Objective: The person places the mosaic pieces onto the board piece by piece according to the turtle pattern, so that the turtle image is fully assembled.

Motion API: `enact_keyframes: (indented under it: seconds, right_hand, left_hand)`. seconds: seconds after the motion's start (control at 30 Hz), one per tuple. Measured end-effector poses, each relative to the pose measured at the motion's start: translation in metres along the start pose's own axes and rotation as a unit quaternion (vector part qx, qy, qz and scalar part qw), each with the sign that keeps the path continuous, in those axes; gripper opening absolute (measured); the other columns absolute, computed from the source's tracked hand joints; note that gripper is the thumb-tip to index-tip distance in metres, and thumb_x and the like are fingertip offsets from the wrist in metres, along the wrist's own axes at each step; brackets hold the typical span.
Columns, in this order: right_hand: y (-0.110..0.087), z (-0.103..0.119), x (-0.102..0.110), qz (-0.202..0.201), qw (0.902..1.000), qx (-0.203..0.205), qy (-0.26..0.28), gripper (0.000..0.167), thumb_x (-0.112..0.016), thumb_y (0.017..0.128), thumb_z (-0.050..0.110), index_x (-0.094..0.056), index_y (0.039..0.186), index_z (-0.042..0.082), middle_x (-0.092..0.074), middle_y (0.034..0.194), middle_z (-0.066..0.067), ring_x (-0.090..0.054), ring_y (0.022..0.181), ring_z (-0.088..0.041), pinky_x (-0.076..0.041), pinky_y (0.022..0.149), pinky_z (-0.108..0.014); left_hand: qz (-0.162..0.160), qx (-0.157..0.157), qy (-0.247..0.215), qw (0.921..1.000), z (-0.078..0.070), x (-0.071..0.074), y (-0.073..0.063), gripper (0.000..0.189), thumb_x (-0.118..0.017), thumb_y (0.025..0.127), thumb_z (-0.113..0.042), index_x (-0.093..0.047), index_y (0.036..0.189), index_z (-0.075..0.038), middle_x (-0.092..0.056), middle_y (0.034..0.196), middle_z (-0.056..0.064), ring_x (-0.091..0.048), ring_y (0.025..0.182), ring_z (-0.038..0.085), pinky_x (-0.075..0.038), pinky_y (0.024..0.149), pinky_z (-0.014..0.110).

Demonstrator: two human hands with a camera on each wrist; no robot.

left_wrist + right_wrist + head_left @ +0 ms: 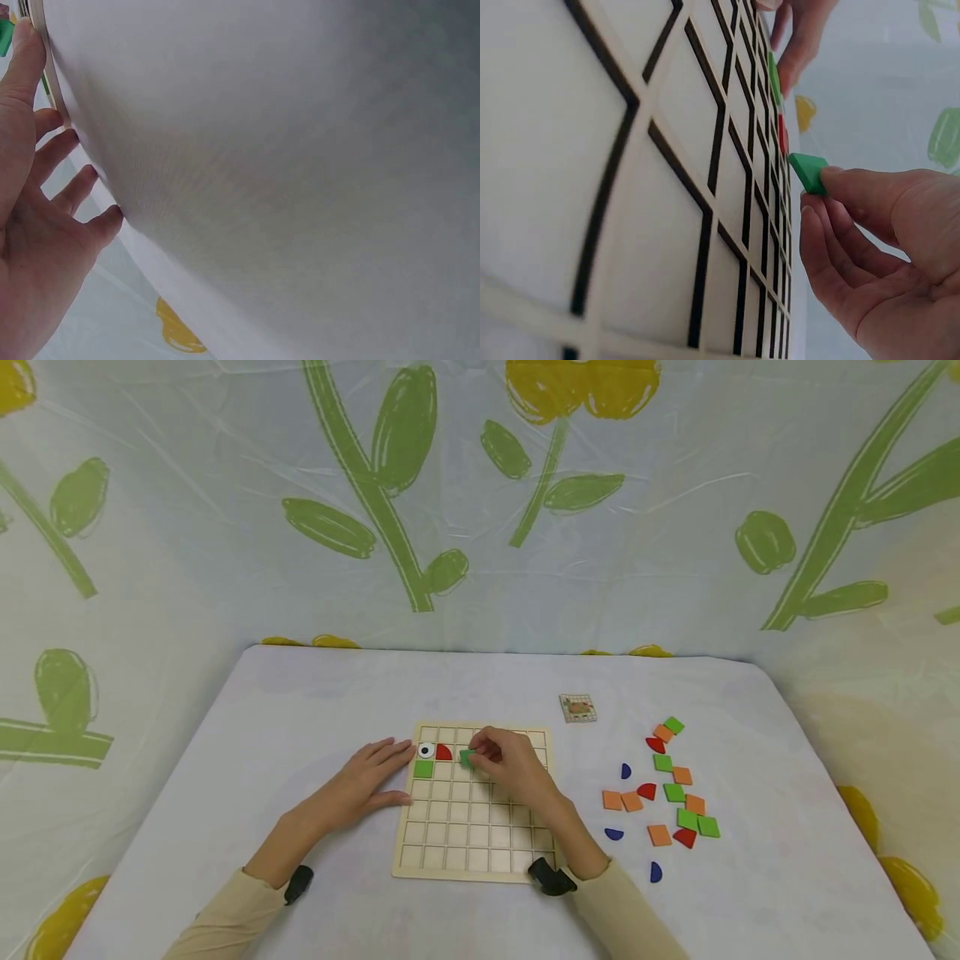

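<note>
A wooden grid board lies on the white-covered table. Along its left edge rests my left hand, fingers loosely spread, with thumb and fingertips touching the rim. Between thumb and fingers, my right hand pinches a green square tile just over the board's upper rows. In the top left cell sits a round white eye piece with a dark centre. Beside it is a red quarter-round piece, and a green square fills the cell below the eye.
Right of the board lie scattered orange squares, green squares, red quarter-round pieces and blue half-round pieces. A small picture card lies beyond the board's upper right corner. Flower-patterned cloth surrounds the table.
</note>
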State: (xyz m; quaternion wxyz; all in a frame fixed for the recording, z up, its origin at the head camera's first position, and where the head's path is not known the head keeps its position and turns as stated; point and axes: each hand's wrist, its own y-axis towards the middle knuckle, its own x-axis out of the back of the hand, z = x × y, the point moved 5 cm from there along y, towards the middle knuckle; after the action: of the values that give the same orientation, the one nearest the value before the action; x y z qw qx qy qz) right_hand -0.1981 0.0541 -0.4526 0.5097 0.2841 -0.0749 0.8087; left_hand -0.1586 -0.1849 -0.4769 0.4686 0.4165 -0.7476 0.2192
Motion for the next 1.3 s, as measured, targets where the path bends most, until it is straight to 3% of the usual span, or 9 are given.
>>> enact_keyframes:
  seconds: [0.4, 0.63, 0.83, 1.3]
  right_hand:
    - [0.003, 0.004, -0.024, 0.016, 0.9998, -0.013, 0.008, 0.009, -0.073, 0.095, 0.004, -0.071, 0.103, 0.001, -0.07, 0.091, -0.003, -0.066, 0.083, -0.015, -0.057, 0.077, -0.025]
    - [0.006, 0.005, -0.032, 0.016, 0.9998, 0.007, 0.004, 0.006, -0.073, 0.095, 0.003, -0.071, 0.1, 0.002, -0.07, 0.09, -0.003, -0.065, 0.081, -0.014, -0.056, 0.075, -0.024]
    - [0.008, 0.008, -0.035, 0.022, 0.9997, -0.004, -0.005, 0.005, -0.074, 0.094, 0.003, -0.071, 0.098, 0.002, -0.069, 0.087, -0.003, -0.063, 0.079, -0.012, -0.055, 0.073, -0.024]
    - [0.009, 0.013, -0.036, 0.023, 0.9971, -0.012, -0.072, 0.005, -0.071, 0.096, 0.001, -0.076, 0.097, 0.002, -0.065, 0.088, -0.004, -0.054, 0.078, -0.014, -0.048, 0.067, -0.024]
  left_hand:
    - [-0.002, -0.002, -0.001, 1.0, 0.001, 0.0, 0.0, 0.075, -0.075, 0.094, -0.035, -0.045, 0.154, 0.0, -0.045, 0.157, 0.019, -0.034, 0.146, 0.047, -0.028, 0.117, 0.064]
    - [-0.001, 0.001, -0.007, 1.0, 0.001, 0.0, 0.0, 0.075, -0.075, 0.094, -0.034, -0.044, 0.154, -0.001, -0.044, 0.158, 0.018, -0.033, 0.147, 0.047, -0.027, 0.117, 0.064]
    - [-0.003, 0.001, -0.013, 0.9999, 0.0, 0.001, 0.0, 0.075, -0.075, 0.094, -0.032, -0.044, 0.154, 0.0, -0.044, 0.158, 0.019, -0.033, 0.146, 0.047, -0.029, 0.117, 0.064]
    - [-0.006, -0.005, -0.012, 0.9999, 0.0, 0.0, -0.001, 0.075, -0.076, 0.093, -0.03, -0.044, 0.153, 0.002, -0.044, 0.157, 0.021, -0.034, 0.145, 0.049, -0.031, 0.116, 0.064]
